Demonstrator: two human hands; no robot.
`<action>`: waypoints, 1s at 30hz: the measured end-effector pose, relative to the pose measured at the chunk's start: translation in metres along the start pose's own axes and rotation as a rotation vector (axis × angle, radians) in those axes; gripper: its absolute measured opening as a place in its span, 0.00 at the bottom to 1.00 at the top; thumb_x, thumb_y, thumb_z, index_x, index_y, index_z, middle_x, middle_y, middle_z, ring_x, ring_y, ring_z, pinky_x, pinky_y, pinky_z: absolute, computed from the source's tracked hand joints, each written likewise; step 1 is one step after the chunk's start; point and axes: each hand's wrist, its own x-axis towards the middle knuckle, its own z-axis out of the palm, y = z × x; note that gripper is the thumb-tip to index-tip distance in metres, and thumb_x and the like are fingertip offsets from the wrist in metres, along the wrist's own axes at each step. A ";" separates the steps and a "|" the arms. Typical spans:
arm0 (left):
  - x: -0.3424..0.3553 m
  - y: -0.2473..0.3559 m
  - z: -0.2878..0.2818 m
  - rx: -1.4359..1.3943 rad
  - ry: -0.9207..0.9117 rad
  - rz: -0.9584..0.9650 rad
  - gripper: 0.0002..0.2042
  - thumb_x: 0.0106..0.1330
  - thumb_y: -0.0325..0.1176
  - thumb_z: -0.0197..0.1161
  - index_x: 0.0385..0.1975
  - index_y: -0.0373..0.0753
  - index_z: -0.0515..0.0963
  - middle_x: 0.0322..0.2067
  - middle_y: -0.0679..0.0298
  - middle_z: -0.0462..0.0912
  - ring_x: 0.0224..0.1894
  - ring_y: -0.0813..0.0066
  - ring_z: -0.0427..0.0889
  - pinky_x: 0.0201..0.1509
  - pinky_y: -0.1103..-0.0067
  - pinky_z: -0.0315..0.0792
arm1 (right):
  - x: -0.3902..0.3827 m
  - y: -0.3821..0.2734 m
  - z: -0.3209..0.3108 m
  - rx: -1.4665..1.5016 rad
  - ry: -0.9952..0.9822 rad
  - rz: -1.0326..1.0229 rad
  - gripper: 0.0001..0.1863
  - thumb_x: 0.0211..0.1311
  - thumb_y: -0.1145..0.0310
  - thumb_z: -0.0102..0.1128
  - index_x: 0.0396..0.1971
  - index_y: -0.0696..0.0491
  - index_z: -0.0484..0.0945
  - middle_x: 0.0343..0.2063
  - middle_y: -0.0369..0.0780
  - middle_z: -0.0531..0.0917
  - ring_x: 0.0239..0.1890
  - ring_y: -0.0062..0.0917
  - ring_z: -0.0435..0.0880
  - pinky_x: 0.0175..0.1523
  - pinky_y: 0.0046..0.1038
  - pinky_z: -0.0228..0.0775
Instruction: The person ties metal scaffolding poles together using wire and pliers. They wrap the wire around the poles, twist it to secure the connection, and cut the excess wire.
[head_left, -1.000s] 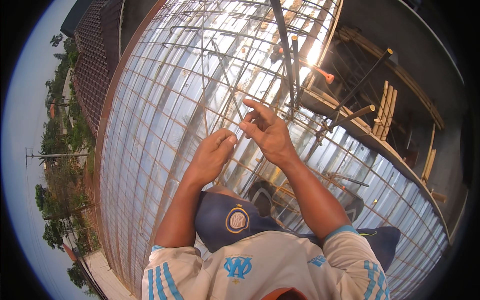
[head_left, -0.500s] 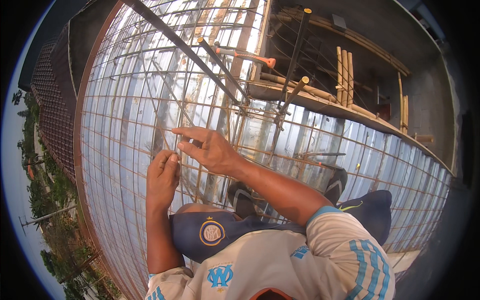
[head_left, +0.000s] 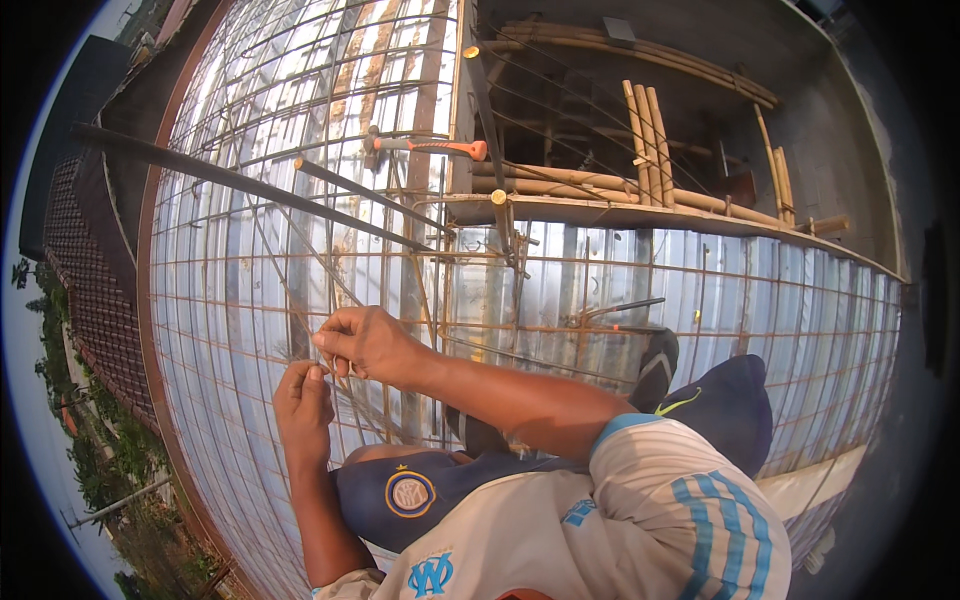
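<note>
My left hand (head_left: 303, 400) is closed in a pinch, thumb against the bent forefinger, low over the steel bar grid. Just above and to its right, my right hand (head_left: 368, 345) has its fingers curled together, the thumb side toward the left hand. Thin wire (head_left: 328, 370) seems to run between the two sets of fingertips; its ends are too fine to follow. Beneath both hands lies the rusty rebar mesh (head_left: 240, 258) over shiny corrugated metal sheets (head_left: 560, 275).
A hammer with an orange-and-grey handle (head_left: 430, 147) rests on the mesh ahead. Dark steel bars (head_left: 250, 185) with bright cut ends rise from a joint beside a wood-edged opening (head_left: 620, 212). Bamboo poles (head_left: 655, 145) stand inside it. A tiled roof (head_left: 95, 330) is at the left.
The right hand's fingers, outstretched before, have curled in and come closer to the left hand. Both hands appear slightly lower and further left as the view has shifted.
</note>
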 end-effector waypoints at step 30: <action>0.006 -0.012 -0.004 -0.139 0.053 -0.091 0.09 0.68 0.38 0.56 0.33 0.39 0.73 0.11 0.79 0.55 0.10 0.90 0.50 0.12 0.86 0.46 | 0.003 0.014 -0.017 -0.866 -0.021 -0.680 0.11 0.54 0.67 0.63 0.36 0.54 0.77 0.30 0.44 0.78 0.32 0.44 0.79 0.34 0.38 0.71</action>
